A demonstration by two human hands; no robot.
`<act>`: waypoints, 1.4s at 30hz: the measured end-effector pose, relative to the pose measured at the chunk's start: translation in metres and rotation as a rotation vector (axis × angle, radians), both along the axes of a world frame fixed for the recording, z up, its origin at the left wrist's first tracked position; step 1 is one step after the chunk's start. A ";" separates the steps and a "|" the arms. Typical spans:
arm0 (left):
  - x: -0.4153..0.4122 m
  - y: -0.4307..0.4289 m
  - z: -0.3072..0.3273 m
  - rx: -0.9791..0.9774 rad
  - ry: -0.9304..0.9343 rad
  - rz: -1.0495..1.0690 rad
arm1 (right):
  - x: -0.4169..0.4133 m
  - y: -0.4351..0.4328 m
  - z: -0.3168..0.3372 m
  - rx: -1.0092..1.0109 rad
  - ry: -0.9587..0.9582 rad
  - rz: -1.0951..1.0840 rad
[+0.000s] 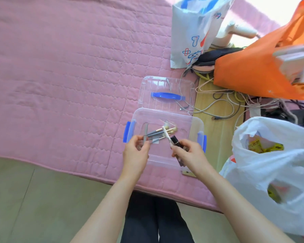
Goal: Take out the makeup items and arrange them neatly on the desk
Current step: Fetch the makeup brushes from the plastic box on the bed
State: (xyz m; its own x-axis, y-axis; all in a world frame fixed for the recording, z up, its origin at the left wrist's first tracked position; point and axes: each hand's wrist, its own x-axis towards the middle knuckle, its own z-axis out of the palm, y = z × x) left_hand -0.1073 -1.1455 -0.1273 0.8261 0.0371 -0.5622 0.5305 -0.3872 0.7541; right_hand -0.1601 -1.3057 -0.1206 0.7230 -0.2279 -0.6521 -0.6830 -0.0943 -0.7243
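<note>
Head view: grey stick [145, 135] is pinched by left hand [136, 150]; white pen [166, 136] and dark tube [175, 141] are gripped by right hand [191, 152].

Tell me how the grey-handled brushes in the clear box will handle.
Probably light and stiff: the brushes have thin, straight handles. Round handles may roll on the smooth floor of the clear box. Their pale bristle tips likely bend if pressed.

Left hand [136, 152]: bare, forearm also.
Right hand [191, 153]: bare, forearm also.
Legs: covered by black trousers [147, 221].
</note>
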 end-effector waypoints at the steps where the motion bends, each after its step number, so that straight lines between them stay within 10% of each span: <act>1: -0.006 0.002 0.012 -0.015 -0.010 0.027 | -0.003 0.003 0.013 0.020 -0.022 -0.028; 17: -0.129 0.065 0.181 0.072 -0.171 0.221 | -0.069 0.073 0.175 -0.094 -0.205 0.187; 42: -0.219 0.353 0.240 0.153 -0.183 0.712 | -0.078 0.372 0.241 -0.080 -0.287 0.835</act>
